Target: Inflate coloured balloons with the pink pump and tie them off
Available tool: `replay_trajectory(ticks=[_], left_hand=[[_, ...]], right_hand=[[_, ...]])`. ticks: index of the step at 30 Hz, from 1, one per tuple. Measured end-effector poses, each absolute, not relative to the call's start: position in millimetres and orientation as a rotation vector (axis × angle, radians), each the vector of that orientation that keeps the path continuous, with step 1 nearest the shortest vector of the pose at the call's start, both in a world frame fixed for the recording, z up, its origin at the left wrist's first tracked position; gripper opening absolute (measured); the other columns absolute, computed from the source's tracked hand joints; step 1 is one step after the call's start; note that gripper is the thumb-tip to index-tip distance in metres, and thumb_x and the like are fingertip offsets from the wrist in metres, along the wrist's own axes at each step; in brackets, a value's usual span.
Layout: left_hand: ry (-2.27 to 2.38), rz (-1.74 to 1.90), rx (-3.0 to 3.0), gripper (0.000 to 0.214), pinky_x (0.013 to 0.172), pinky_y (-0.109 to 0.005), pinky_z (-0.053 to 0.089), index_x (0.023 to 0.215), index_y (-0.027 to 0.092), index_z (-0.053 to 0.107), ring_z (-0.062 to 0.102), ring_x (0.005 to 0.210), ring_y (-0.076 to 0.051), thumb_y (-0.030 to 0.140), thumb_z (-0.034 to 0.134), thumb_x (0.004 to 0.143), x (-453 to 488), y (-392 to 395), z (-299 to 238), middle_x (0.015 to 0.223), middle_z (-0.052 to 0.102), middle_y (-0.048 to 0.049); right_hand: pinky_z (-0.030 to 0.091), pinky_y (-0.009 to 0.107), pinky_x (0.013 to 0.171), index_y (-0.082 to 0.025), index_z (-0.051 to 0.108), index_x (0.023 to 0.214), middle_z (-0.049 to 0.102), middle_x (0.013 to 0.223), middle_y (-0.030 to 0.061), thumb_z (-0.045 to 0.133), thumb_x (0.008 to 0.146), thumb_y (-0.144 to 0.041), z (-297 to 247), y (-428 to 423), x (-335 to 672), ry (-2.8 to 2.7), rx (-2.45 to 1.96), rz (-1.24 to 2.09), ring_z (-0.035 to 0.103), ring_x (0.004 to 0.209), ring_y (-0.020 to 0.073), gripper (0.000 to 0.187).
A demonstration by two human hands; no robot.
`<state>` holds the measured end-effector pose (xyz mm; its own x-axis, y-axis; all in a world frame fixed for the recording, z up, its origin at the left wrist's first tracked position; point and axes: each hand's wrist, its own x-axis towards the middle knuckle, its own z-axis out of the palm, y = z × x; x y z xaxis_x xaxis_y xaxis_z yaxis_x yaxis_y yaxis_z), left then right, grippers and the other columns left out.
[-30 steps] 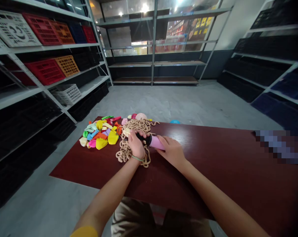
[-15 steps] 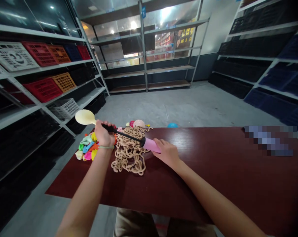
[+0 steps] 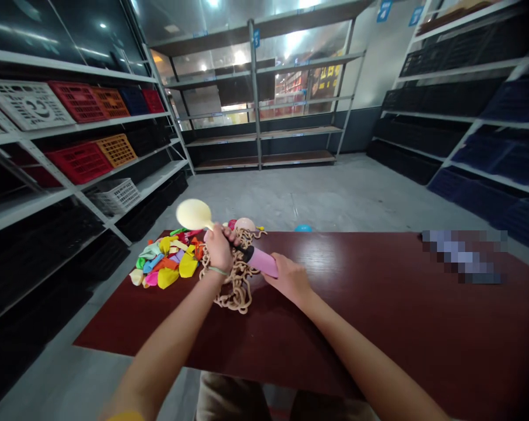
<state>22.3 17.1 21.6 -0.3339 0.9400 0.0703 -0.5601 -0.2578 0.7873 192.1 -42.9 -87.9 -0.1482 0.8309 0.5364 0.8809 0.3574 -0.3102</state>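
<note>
The pump (image 3: 263, 262) slants below the frame's centre, over the table (image 3: 378, 304), right grip (image 3: 291, 279) closed round its pink end, left grip (image 3: 220, 250) closed round its black part beside the pale balloon (image 3: 194, 214); rope (image 3: 240, 297) beneath, loose balloons (image 3: 168, 278) left, crates (image 3: 80, 162) upper left

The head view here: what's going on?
Someone holds a pink-and-black pump: the right hand grips the pink end, the left hand the black end, where an inflated cream balloon sticks out. Limp, bright balloons lie heaped on the dark red table beside a tangle of tan, rope-like pieces.
</note>
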Motion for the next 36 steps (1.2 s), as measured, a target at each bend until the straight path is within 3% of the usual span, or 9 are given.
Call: replay_trajectory(ticks=[7,15,19,29,36], left_hand=[[0.798,1.924,0.695,0.028,0.037,-0.018,0.022,0.069,0.021,0.039,0.028,0.043,-0.006,0.027,0.058,0.089,-43.6,45.1,90.6,0.056,0.03,0.0041],[0.747,1.734,0.789,0.032,0.035,-0.018,0.028,0.072,0.021,0.039,0.036,0.04,-0.006,0.038,0.058,0.09,70.0,20.6,26.4,0.055,0.038,0.0067],[0.779,1.68,0.777,0.033,0.036,-0.017,0.031,0.07,0.021,0.038,0.038,0.039,-0.006,0.039,0.06,0.088,65.4,24.3,13.4,0.053,0.037,0.0077],[0.794,1.886,0.727,0.026,0.034,-0.016,0.024,0.07,0.021,0.038,0.033,0.037,-0.005,0.03,0.054,0.089,-21.8,73.2,92.6,0.055,0.034,0.0077],[0.73,1.753,0.744,0.035,0.036,-0.017,0.027,0.071,0.021,0.037,0.036,0.04,-0.005,0.043,0.059,0.088,58.8,35.4,24.2,0.056,0.037,0.0072]], right_hand=[[0.049,0.033,0.067,-0.021,0.059,0.119,0.071,0.1,0.0079,0.062,0.082,-0.034,-87.6,-42.5,186.2,-1.965,-1.358,-0.02,0.068,0.084,0.0228,0.04],[0.044,0.029,0.064,-0.019,0.056,0.119,0.072,0.1,0.0078,0.063,0.082,-0.042,-95.6,-39.4,195.7,-1.775,-1.564,-0.075,0.069,0.083,0.0233,0.044],[0.044,0.029,0.064,-0.019,0.054,0.123,0.071,0.104,0.0086,0.061,0.084,-0.042,-97.1,-38.1,197.2,-1.872,-1.54,-0.096,0.069,0.086,0.023,0.045],[0.045,0.031,0.063,-0.02,0.056,0.12,0.071,0.1,0.0074,0.06,0.084,-0.04,-103.6,-34.4,193.8,-1.897,-1.478,-0.164,0.068,0.081,0.0227,0.041],[0.04,0.029,0.062,-0.02,0.055,0.117,0.072,0.099,0.006,0.062,0.082,-0.036,-97.9,-37.4,197.6,-1.823,-1.549,-0.14,0.068,0.081,0.0223,0.039]])
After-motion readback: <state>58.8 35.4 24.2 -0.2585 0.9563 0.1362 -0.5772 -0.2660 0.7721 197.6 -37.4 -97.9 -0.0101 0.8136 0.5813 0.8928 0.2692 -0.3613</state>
